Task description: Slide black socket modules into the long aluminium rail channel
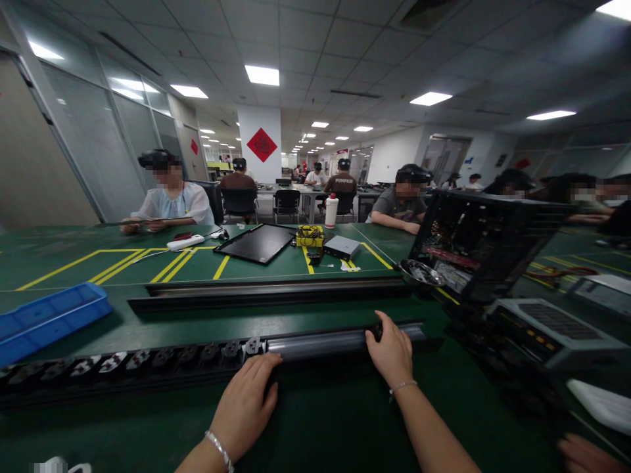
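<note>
A long black channel [325, 345] lies across the green table in front of me. Its left half holds a row of black modules [162, 358] with shiny metal parts on top; the right half shows a bare, smooth trough. My left hand [249, 397] rests on the near edge by the last module, fingers stretched out and thumb apart. Over the right part of the channel, my right hand [392, 351] pinches a small black part [377, 330], mostly covered by the fingers. A second long black rail [271, 294] lies behind, parallel to the first.
At left is a blue bin [59, 318]. An open computer case [486, 240], a metal bowl [421, 273] and a power supply [552, 332] stand at right. Farther back are a black panel [257, 243], a grey box [342, 247] and a white bottle [331, 211]. Several people sit around.
</note>
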The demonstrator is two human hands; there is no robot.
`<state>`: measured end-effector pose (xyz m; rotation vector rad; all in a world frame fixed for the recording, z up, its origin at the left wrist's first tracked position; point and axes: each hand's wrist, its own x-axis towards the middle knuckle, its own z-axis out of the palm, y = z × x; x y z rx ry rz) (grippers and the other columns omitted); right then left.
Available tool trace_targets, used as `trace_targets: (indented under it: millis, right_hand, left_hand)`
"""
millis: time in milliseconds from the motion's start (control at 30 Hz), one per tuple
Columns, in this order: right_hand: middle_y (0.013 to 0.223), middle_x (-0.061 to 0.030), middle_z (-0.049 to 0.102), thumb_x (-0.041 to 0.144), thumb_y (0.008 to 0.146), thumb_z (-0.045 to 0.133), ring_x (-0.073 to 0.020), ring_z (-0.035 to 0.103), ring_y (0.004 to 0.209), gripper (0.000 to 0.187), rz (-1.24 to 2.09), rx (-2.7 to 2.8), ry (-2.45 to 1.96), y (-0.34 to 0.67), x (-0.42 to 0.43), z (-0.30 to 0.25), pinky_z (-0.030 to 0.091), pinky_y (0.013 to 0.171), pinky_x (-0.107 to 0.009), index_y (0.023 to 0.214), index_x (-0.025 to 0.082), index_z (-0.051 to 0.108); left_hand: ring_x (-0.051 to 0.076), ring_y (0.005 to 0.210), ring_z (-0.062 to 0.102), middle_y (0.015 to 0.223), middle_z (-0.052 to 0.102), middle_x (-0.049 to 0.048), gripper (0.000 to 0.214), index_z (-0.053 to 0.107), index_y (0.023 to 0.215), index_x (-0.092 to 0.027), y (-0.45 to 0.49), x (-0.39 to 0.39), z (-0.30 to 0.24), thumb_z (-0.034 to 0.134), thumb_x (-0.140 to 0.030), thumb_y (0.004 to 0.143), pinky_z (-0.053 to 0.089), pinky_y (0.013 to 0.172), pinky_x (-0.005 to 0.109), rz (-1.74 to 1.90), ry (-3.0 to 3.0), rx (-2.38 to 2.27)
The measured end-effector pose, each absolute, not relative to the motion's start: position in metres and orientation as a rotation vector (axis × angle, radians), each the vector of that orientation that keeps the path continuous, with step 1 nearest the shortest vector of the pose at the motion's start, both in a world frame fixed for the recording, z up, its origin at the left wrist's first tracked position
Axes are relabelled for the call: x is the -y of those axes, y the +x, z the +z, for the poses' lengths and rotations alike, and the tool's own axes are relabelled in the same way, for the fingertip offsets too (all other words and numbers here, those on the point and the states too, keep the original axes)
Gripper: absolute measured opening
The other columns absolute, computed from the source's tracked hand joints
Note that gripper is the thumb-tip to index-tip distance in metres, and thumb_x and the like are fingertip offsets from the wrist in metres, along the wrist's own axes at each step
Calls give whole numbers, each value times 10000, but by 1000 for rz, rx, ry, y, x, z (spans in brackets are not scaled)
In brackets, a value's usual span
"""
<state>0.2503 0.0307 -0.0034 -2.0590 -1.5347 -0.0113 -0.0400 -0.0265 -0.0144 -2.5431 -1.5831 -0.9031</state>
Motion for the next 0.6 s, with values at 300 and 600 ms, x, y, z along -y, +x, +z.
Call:
trace_targets:
  millis: [300, 600]
  right_hand:
    - [1244, -71, 530, 286, 789, 431, -212, 445, 1175, 480, -39, 1545, -2041, 252, -32, -5, 271, 998, -355, 1256, 179, 417]
    - [1238, -82, 530, 281, 789, 417, -229, 448, 1172, 471, -21, 1538, -2054, 250, -30, 0, 296, 978, -352, 1247, 172, 425]
  left_hand:
    - [200, 1033, 564, 1084, 620, 42, 372, 506, 1113, -217, -39, 26, -16, 464, -110, 760, 483, 902, 383, -900, -2532, 1565]
    - [197, 1011, 577, 1068, 629, 38, 363, 518, 1102, -221, -39, 27, -13, 467, -115, 758, 495, 881, 367, -929, -2510, 1551]
